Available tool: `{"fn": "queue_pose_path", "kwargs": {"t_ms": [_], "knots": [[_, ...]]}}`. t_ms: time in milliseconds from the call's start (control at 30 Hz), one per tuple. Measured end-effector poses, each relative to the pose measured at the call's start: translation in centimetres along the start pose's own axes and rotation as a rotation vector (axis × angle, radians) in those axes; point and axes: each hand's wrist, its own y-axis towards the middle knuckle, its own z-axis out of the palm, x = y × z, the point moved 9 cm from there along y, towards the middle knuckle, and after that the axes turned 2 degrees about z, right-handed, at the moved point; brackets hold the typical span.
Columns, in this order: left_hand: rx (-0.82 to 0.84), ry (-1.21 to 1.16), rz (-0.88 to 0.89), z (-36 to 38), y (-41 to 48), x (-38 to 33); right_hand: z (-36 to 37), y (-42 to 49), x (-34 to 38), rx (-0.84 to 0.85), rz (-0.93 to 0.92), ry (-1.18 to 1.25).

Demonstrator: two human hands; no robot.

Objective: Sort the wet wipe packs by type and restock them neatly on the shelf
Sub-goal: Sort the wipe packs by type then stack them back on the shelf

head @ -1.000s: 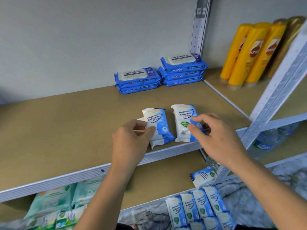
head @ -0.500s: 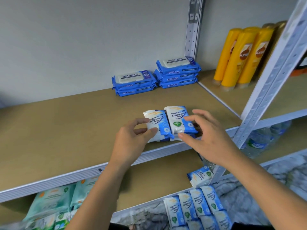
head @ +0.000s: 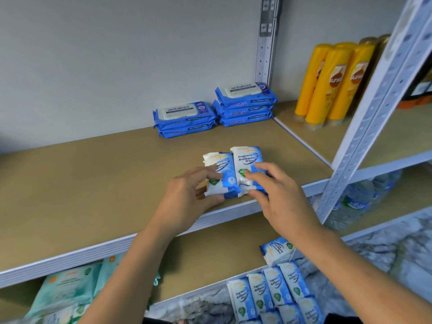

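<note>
Two white-and-blue antibacterial wipe packs lie side by side near the front edge of the brown shelf (head: 93, 188). My left hand (head: 187, 197) grips the left pack (head: 222, 169) at its near end. My right hand (head: 280, 195) rests its fingers on the right pack (head: 245, 160). The two packs touch. Two stacks of blue antabax packs (head: 184, 118) (head: 244, 104) sit at the back of the same shelf against the wall.
Yellow shampoo bottles (head: 332, 83) stand on the adjoining shelf at right, behind a white metal upright (head: 364, 127). More white-and-blue packs (head: 271, 295) lie on the floor below, one (head: 277, 251) on the lower shelf. Green packs (head: 67, 291) sit lower left. Water bottles (head: 357, 199) lie lower right.
Both hands have pushed the two packs together, closing the gap between them. The camera view has shifted slightly left and up.
</note>
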Motion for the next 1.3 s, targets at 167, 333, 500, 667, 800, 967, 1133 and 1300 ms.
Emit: {"fn": "queue_pose_path", "kwargs": {"t_ms": [167,333,500,667,800,967,1133,1300], "knots": [[-0.028,0.049,0.061,1.9,2.1,-0.4,-0.8,0.9,-2.3,-0.040,0.070,-0.001],[-0.056,0.077,0.098,4.9,5.4,-1.1,-1.9,2.6,-5.6,-0.064,0.134,-0.064],[-0.075,0.181,0.120,7.6,9.3,-1.8,-1.6,6.0,-9.1,-0.049,0.189,-0.153],[-0.107,0.230,0.113,8.5,12.9,-0.7,-0.5,9.9,-11.9,-0.037,0.204,-0.164],[-0.117,0.286,0.110,8.8,15.7,0.3,0.2,12.8,-13.6,-0.018,0.209,-0.185],[-0.114,0.365,0.093,9.2,18.8,1.4,1.0,15.5,-14.6,0.019,0.189,-0.199],[-0.113,0.395,0.095,9.4,20.1,1.7,1.4,16.6,-14.9,0.036,0.183,-0.250],[-0.052,0.381,0.074,9.4,19.7,1.9,1.4,16.8,-15.0,0.115,0.208,-0.260]]}}
